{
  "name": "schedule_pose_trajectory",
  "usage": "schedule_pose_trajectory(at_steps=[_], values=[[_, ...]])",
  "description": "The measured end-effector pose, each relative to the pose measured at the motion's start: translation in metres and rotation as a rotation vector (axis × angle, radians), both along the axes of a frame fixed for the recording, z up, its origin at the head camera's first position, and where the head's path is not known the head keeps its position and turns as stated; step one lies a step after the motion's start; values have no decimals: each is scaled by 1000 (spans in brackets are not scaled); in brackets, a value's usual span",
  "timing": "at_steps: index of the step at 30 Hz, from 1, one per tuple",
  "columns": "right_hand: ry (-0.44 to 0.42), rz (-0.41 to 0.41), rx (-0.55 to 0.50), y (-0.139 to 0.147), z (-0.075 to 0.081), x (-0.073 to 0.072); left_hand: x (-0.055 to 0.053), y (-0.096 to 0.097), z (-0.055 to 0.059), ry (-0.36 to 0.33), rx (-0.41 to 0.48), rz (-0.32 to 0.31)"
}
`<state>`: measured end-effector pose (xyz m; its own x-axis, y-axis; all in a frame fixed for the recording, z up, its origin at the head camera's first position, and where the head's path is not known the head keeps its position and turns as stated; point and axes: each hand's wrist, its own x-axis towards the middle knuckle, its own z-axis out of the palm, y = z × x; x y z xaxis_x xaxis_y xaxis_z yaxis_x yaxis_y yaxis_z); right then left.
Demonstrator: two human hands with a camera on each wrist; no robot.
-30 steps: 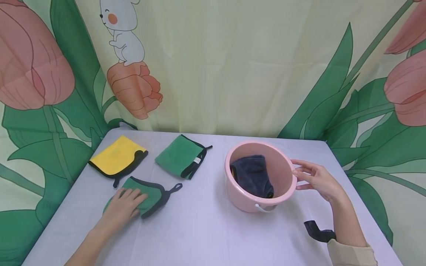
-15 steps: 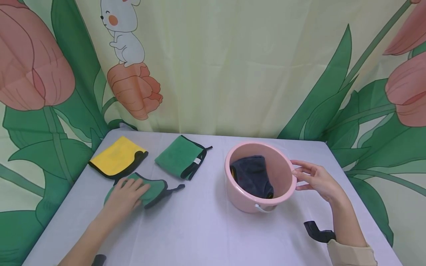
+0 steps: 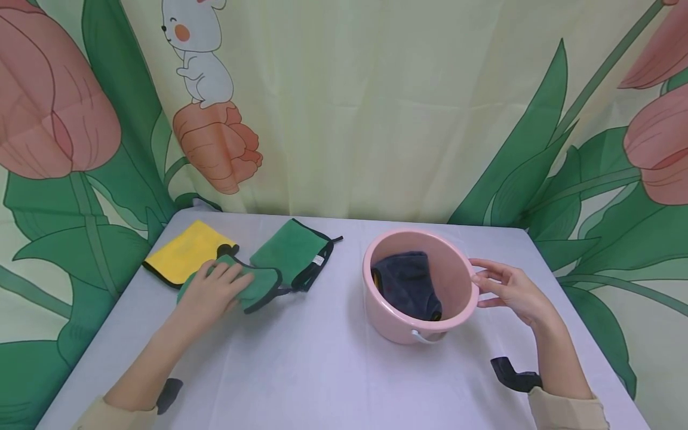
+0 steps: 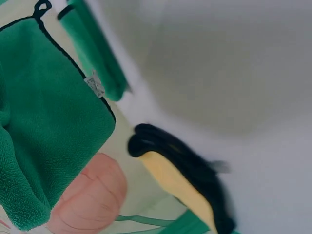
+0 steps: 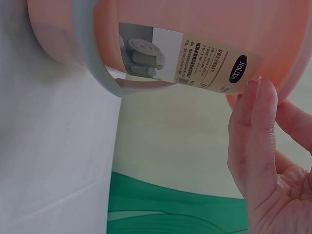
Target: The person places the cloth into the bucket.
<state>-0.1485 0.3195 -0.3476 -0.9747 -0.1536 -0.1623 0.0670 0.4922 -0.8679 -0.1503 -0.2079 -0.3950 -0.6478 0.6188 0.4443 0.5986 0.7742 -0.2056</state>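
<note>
My left hand [image 3: 212, 292] grips a green cloth [image 3: 260, 286] with dark edging, raised a little above the table at the left. In the left wrist view this cloth [image 4: 53, 112] hangs at the left side, with a loop at its corner. At the right stands a pink bucket [image 3: 389, 328], a folded dark blue cloth [image 3: 408, 283] inside it. My right hand [image 3: 507, 289] touches the bucket's right rim with extended fingers. In the right wrist view, fingertips of the right hand [image 5: 265, 156] rest against the bucket's outer wall [image 5: 214, 19] by a printed label.
A folded yellow cloth [image 3: 188, 248] with black trim lies at the table's back left. Another green cloth [image 3: 292, 248] lies right of it, partly behind the held one. A white handle [image 3: 424, 338] hangs at the bucket's front. A printed curtain [image 3: 349, 119] stands behind the table [image 3: 322, 382].
My left hand has lifted the green cloth and carried it up and to the right, towards the other green cloth. The right hand and the bucket have stayed in place.
</note>
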Motion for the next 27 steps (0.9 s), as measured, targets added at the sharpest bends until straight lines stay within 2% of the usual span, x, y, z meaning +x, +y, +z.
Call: schedule_pose_trajectory(at_steps=[7,13,22,27], values=[[4,-2,6,1,0,1,-15,20,18,27,-11,-50],[1,-9,4,1,0,0,-27,42,36,4,-49,-60],[1,-9,1,1,-1,0,-46,73,60,114,-63,-165],[6,-7,-5,1,-1,-1,-56,87,73,163,-79,-192]])
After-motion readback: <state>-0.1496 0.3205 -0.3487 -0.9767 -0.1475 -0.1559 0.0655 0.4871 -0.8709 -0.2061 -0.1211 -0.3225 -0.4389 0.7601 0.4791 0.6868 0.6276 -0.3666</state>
